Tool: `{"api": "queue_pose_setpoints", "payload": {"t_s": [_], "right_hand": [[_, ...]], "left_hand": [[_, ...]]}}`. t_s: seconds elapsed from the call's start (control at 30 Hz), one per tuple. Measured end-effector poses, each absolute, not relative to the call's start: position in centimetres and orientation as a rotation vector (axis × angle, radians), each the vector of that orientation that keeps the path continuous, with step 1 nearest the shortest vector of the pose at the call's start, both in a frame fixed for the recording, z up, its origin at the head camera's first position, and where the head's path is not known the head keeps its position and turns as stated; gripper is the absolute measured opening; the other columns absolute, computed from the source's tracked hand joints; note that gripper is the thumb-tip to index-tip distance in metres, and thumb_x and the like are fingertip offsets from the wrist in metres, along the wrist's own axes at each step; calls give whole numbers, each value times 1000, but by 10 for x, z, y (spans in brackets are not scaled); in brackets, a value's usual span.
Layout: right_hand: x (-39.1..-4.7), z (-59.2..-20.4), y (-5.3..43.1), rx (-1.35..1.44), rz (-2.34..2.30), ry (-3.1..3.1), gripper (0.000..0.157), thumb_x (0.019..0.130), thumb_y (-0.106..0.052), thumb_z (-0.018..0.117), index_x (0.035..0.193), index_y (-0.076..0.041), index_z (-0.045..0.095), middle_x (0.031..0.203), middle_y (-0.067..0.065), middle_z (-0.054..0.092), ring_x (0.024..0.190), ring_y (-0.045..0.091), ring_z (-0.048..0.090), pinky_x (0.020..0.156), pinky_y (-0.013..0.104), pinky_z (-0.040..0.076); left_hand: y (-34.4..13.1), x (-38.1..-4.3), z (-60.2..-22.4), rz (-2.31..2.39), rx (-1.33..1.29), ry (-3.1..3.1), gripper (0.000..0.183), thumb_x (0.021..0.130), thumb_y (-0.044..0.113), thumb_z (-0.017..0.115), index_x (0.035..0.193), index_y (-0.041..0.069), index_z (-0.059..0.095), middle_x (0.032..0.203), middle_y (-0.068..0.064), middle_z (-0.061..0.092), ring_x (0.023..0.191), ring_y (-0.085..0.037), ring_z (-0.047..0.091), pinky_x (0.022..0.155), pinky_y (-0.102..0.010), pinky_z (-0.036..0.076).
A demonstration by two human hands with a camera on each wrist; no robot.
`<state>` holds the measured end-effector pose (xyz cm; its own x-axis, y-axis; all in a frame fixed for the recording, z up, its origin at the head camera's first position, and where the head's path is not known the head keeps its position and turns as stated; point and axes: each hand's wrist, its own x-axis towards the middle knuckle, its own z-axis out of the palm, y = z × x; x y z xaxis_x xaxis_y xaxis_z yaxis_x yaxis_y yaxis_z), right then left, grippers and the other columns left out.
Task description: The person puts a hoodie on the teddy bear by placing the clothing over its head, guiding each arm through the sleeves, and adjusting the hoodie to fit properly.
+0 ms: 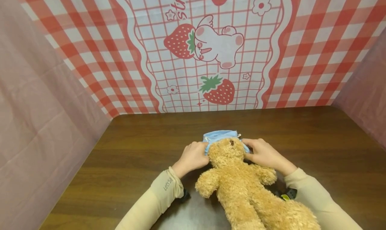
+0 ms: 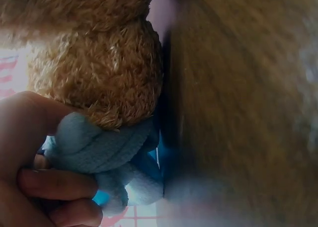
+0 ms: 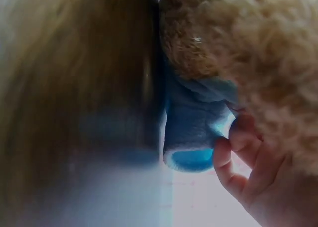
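Observation:
A golden-brown teddy bear (image 1: pixel 233 186) lies on its back, head toward the far side of the table. Around the top of its head sits a small light blue cloth garment (image 1: pixel 219 134), its far end a loose open edge. My left hand (image 1: pixel 195 156) pinches the garment's edge at the left of the head; in the left wrist view, the thumb and curled fingers (image 2: pixel 59 185) hold the blue fabric (image 2: pixel 99 145). At the head's right side, my right hand (image 1: pixel 262 153) grips the other edge. The right wrist view shows a hollow, tube-like end of the blue fabric (image 3: pixel 191 122) beside the fingers.
The brown wooden table (image 1: pixel 135 136) carries the bear. Behind it hangs a red-and-white checked cloth (image 1: pixel 211 49) with strawberry prints, and pink curtains (image 1: pixel 45 123) stand at both sides. Dark straps sit at both wrists.

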<state>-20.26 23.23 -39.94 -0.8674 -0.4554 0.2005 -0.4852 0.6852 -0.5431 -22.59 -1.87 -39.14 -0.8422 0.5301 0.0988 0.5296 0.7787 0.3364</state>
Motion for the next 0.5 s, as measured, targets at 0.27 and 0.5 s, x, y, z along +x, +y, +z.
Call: {"api": "queue_pose_setpoints", "payload": {"t_s": [0.27, 0.5], "right_hand": [[-202, -396, 232, 766, 1016, -2882, 26, 83, -1, 55, 73, -11, 32, 58, -5, 21, 47, 3, 22, 51, 22, 24], [-200, -394, 236, 761, 1108, -2924, 25, 83, -8, 61, 80, -9, 37, 56, -5, 29, 47, 4, 31, 51, 24, 30]], "left_hand": [[-22, -231, -395, 603, 917, 2937, 10, 73, 5, 56, 74, 14, 52, 51, 5, 20, 45, -9, 16, 43, -23, 16], [-38, -233, -384, 664, 988, 2669, 12, 86, 19, 50, 88, 12, 39, 57, 4, 29, 45, -9, 23, 46, -23, 22]]}}
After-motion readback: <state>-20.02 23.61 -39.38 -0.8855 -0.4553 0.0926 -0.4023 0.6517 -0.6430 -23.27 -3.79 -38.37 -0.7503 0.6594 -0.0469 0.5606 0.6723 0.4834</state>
